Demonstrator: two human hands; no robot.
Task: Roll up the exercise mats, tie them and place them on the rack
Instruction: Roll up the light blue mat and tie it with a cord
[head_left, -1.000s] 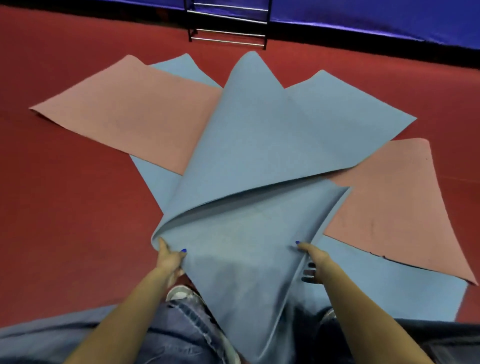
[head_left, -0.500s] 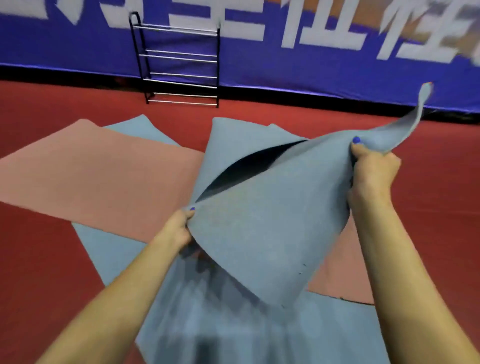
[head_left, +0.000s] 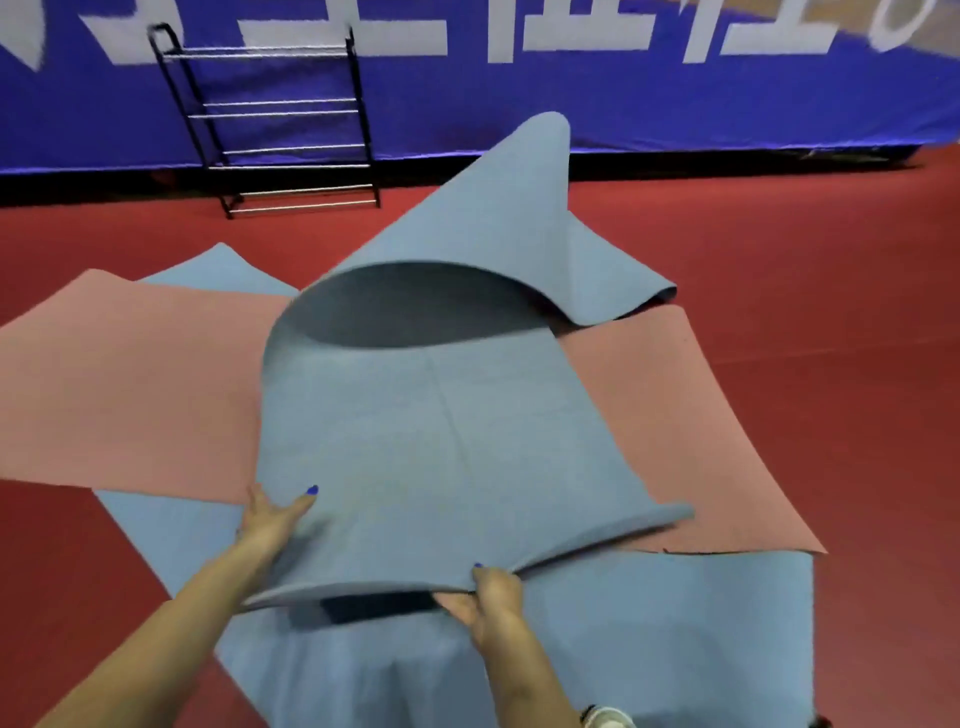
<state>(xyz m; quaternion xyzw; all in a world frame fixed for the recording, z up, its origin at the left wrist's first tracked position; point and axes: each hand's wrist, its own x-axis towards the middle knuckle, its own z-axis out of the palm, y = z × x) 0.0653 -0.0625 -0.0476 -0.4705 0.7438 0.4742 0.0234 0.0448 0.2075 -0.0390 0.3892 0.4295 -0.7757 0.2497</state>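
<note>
I hold a blue mat (head_left: 415, 441) lifted off the pile, curved into a loose open arch with its far corner sticking up. My left hand (head_left: 270, 519) grips its left edge, thumb on top. My right hand (head_left: 488, 597) pinches its near edge from below, thumb over the rim. Under it lie a pink mat (head_left: 130, 389) spreading left and right and another blue mat (head_left: 649, 649) flat on the red floor. The black metal rack (head_left: 280, 130) stands empty against the far wall at the upper left.
A blue banner wall (head_left: 675, 104) with large white characters closes the far side. Red floor (head_left: 831, 312) stretches to the right and left of the mats. A shoe tip (head_left: 608, 719) shows at the bottom edge.
My right hand has dropped from high on the right to low near me, still holding the mat edge. The blue mat has swung down and bowed into an arch over the pile.
</note>
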